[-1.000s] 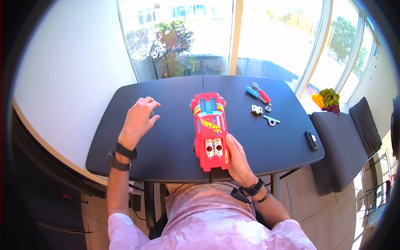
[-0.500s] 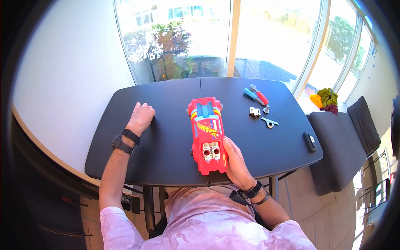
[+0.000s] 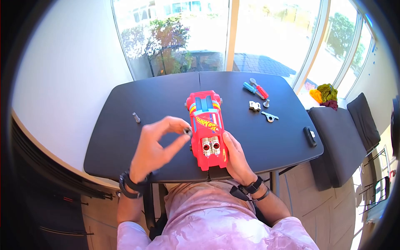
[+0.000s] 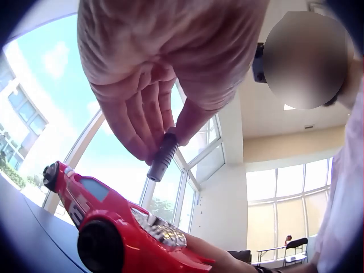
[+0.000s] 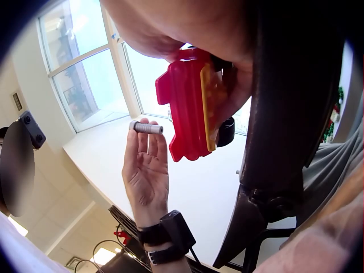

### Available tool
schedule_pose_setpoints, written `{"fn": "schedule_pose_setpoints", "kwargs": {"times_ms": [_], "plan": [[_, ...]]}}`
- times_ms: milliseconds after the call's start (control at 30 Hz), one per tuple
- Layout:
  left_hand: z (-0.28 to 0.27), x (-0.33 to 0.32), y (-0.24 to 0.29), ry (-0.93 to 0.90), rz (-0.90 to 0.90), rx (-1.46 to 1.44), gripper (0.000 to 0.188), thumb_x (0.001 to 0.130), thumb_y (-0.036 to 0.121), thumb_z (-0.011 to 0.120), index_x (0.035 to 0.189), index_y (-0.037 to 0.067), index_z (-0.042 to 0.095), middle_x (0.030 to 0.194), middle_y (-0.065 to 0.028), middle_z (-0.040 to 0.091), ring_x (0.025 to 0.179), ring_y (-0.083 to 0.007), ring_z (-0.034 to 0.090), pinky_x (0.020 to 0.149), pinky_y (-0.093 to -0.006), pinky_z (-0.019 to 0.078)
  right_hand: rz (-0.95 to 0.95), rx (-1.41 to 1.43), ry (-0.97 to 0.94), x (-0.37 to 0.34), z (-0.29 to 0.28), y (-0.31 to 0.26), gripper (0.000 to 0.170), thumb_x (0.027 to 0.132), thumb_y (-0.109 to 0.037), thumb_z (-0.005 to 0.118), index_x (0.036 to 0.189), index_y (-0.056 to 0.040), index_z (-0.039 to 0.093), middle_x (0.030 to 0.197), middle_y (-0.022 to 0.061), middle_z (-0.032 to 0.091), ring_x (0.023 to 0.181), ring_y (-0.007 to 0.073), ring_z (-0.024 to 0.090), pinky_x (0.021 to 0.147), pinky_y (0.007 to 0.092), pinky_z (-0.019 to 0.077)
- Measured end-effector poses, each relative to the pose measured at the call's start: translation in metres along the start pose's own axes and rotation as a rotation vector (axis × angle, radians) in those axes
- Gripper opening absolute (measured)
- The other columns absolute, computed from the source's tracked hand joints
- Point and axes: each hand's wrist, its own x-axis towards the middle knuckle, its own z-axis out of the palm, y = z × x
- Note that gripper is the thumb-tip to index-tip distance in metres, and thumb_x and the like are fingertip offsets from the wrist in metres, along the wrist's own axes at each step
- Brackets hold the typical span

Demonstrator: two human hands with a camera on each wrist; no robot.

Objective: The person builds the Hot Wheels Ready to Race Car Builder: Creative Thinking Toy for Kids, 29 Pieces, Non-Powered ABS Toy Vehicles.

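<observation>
A grey toy bolt [image 4: 163,156] with a ribbed shaft is pinched between the thumb and fingertips of my left hand [image 3: 153,150], just left of the red toy car [image 3: 204,110]. My right hand [image 3: 238,160] grips the car by its right rear side, thumb on top, with the chrome engine [image 3: 211,146] facing me. The right wrist view shows the car's underside edge with a yellow strip [image 5: 207,108]; there the bolt lies level in the left fingertips. A second grey bolt [image 3: 136,117] is on the table at the left.
On the right of the black table [image 3: 112,141] lie a blue-handled tool [image 3: 251,88], a red-handled tool [image 3: 261,91], a silver block [image 3: 254,106], another grey bolt [image 3: 266,103], a grey wrench [image 3: 270,117] and a black object [image 3: 309,137]. A dark chair [image 3: 339,146] stands beyond.
My left hand has come from the table's left side toward the car, now holding a bolt; a second bolt shows where the hand was. The right hand keeps its grip on the car.
</observation>
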Motion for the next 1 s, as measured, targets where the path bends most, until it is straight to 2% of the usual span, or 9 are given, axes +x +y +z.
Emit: {"fn": "schedule_pose_setpoints", "kwargs": {"times_ms": [67, 200, 300, 333, 533, 633, 733, 833, 1000], "plan": [[0.016, -0.014, 0.005, -0.014, -0.038, -0.169, 0.030, 0.100, -0.005, 0.080, 0.130, -0.004, 0.074, 0.117, -0.0109, 0.083, 0.112, -0.0148, 0.079, 0.102, -0.0338, 0.0630, -0.007, 0.004, -0.001, 0.000, 0.000, 0.001, 0.049, 0.124, -0.034, 0.052, 0.155, 0.0026, 0.053, 0.141, 0.0130, 0.071, 0.125, 0.0160, 0.073, 0.107, 0.0351, 0.0625], [0.044, -0.025, 0.005, 0.023, -0.020, -0.185, 0.035, 0.102, 0.001, 0.081, 0.137, 0.003, 0.076, 0.121, -0.0160, 0.084, 0.113, -0.0222, 0.083, 0.098, -0.0370, 0.0648, -0.011, 0.007, -0.007, -0.001, 0.002, -0.001, 0.049, 0.124, -0.034, 0.052, 0.155, 0.0027, 0.053, 0.142, 0.0136, 0.071, 0.126, 0.0164, 0.073, 0.108, 0.0353, 0.0623], [0.051, -0.029, -0.009, -0.002, 0.064, -0.052, 0.033, 0.102, 0.004, 0.081, 0.135, 0.005, 0.077, 0.123, -0.0158, 0.084, 0.112, -0.0265, 0.083, 0.098, -0.0375, 0.0648, -0.021, 0.002, -0.004, 0.000, -0.001, 0.002, 0.049, 0.123, -0.034, 0.053, 0.156, 0.0027, 0.053, 0.143, 0.0138, 0.070, 0.127, 0.0162, 0.072, 0.108, 0.0351, 0.0618], [0.050, -0.030, -0.006, -0.013, 0.054, -0.002, 0.031, 0.102, 0.006, 0.081, 0.132, 0.004, 0.078, 0.127, -0.0161, 0.083, 0.115, -0.0313, 0.082, 0.098, -0.0386, 0.0645, -0.026, -0.001, -0.001, 0.000, -0.002, 0.003, 0.050, 0.123, -0.034, 0.053, 0.156, 0.0027, 0.053, 0.143, 0.0138, 0.070, 0.127, 0.0162, 0.072, 0.108, 0.0350, 0.0617], [0.058, -0.027, 0.000, 0.077, 0.223, 0.221, 0.030, 0.095, 0.011, 0.089, 0.123, 0.006, 0.082, 0.109, -0.0105, 0.081, 0.102, -0.0286, 0.075, 0.091, -0.0384, 0.0620, -0.023, 0.001, -0.009, 0.001, -0.001, 0.002, 0.050, 0.123, -0.035, 0.054, 0.157, 0.0024, 0.052, 0.143, 0.0136, 0.070, 0.126, 0.0156, 0.072, 0.108, 0.0343, 0.0614], [0.066, -0.027, -0.005, 0.084, 0.186, 0.190, 0.031, 0.092, 0.012, 0.090, 0.121, 0.007, 0.084, 0.102, -0.0080, 0.077, 0.098, -0.0267, 0.070, 0.088, -0.0386, 0.0602, -0.010, -0.011, -0.001, 0.001, -0.003, 0.001, 0.050, 0.123, -0.035, 0.055, 0.156, 0.0026, 0.053, 0.142, 0.0133, 0.070, 0.125, 0.0155, 0.072, 0.106, 0.0338, 0.0620], [0.072, -0.029, -0.019, 0.075, 0.143, 0.219, 0.037, 0.088, 0.011, 0.093, 0.124, 0.007, 0.083, 0.106, -0.0066, 0.081, 0.103, -0.0252, 0.073, 0.091, -0.0386, 0.0611, -0.021, -0.030, -0.016, 0.001, -0.004, 0.001, 0.050, 0.123, -0.035, 0.055, 0.156, 0.0023, 0.053, 0.142, 0.0131, 0.070, 0.125, 0.0155, 0.073, 0.105, 0.0337, 0.0625], [0.071, -0.027, -0.009, 0.068, 0.126, 0.093, 0.043, 0.090, 0.012, 0.092, 0.131, 0.006, 0.080, 0.118, -0.0067, 0.084, 0.105, -0.0248, 0.073, 0.090, -0.0383, 0.0608, -0.030, -0.014, 0.000, 0.001, -0.002, 0.002, 0.049, 0.123, -0.035, 0.055, 0.156, 0.0016, 0.054, 0.141, 0.0127, 0.071, 0.125, 0.0155, 0.073, 0.105, 0.0340, 0.0627], [0.074, -0.027, 0.001, 0.065, 0.165, 0.105, 0.055, 0.092, 0.011, 0.091, 0.144, 0.004, 0.071, 0.128, -0.0066, 0.085, 0.099, -0.0229, 0.073, 0.089, -0.0362, 0.0607, -0.020, -0.004, -0.010, -0.001, 0.000, -0.001, 0.049, 0.123, -0.035, 0.054, 0.156, 0.0009, 0.054, 0.141, 0.0123, 0.071, 0.125, 0.0153, 0.073, 0.105, 0.0340, 0.0624]]}}
